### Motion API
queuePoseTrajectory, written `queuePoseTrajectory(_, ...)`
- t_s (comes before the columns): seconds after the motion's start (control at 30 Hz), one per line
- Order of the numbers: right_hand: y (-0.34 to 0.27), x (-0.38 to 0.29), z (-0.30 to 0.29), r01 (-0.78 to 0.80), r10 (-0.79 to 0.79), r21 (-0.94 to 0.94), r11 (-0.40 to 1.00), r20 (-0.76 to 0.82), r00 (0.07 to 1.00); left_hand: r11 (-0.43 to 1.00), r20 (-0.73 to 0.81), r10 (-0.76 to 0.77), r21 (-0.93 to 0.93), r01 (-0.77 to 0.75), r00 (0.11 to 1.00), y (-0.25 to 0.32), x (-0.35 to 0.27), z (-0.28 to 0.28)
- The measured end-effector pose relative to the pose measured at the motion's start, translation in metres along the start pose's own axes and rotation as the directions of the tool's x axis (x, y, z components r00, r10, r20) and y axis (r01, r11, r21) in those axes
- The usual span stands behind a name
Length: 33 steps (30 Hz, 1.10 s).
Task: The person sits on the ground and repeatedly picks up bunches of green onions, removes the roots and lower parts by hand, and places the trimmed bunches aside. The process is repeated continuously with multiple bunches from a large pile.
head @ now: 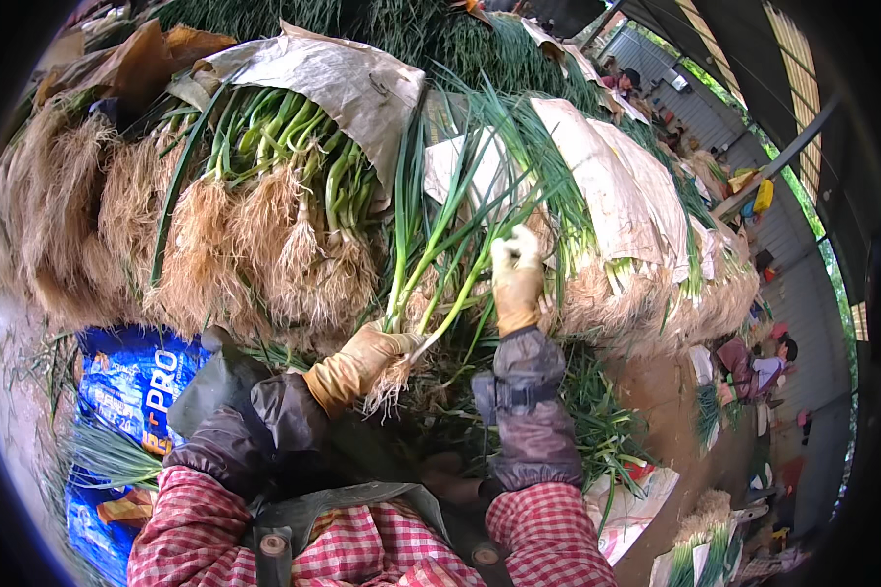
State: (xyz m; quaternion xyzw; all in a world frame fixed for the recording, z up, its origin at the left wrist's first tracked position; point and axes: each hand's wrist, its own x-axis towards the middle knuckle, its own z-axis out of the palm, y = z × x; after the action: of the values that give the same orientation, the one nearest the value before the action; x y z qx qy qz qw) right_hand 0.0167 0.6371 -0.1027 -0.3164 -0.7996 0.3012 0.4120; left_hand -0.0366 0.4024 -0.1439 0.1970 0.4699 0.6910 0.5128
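Observation:
Spring onions (429, 257) with long green leaves stand out of my left hand (363, 359), which wears a tan glove and is closed around their white lower ends. Their pale roots (393, 385) hang below that fist. Up and to the right, my right hand (517, 275), gloved too, has its fingers curled beside the leaves; whether it pinches a leaf cannot be told. Behind both hands lies a long heap of spring onions with tan roots (198, 249), partly covered by a whitish sheet (338, 73) and further pale sheets (602, 191) on the right.
A blue printed sack (132, 396) lies at lower left with green leaves (110, 455) on it. Loose leaves (595, 418) and a white sack (631, 506) are at lower right. More onion bundles (705, 536) lie beyond. Another person (756, 370) works at the far right.

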Motion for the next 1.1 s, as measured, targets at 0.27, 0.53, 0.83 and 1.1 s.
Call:
queuePoseTrajectory(0.27,-0.032,-0.079,0.021,0.282,-0.082,-0.455,0.845,0.412,0.908,1.0,-0.204,-0.006,-0.002,0.006,0.979,-0.017,0.007,0.003)
queuePoseTrajectory(0.53,-0.032,-0.061,-0.018,-0.215,0.187,0.06,0.975,0.309,0.933,0.997,-0.215,-0.05,0.052,0.062,0.975,-0.026,0.015,-0.001)
queuePoseTrajectory(0.83,-0.004,-0.073,0.027,-0.177,0.06,0.174,0.969,0.528,0.847,0.979,-0.217,-0.075,0.171,0.114,0.973,-0.026,0.014,-0.001)
queuePoseTrajectory(1.1,-0.026,-0.068,-0.071,-0.377,0.602,0.835,0.401,0.07,0.795,0.973,-0.004,-0.167,-0.161,0.164,0.986,-0.022,0.013,-0.003)
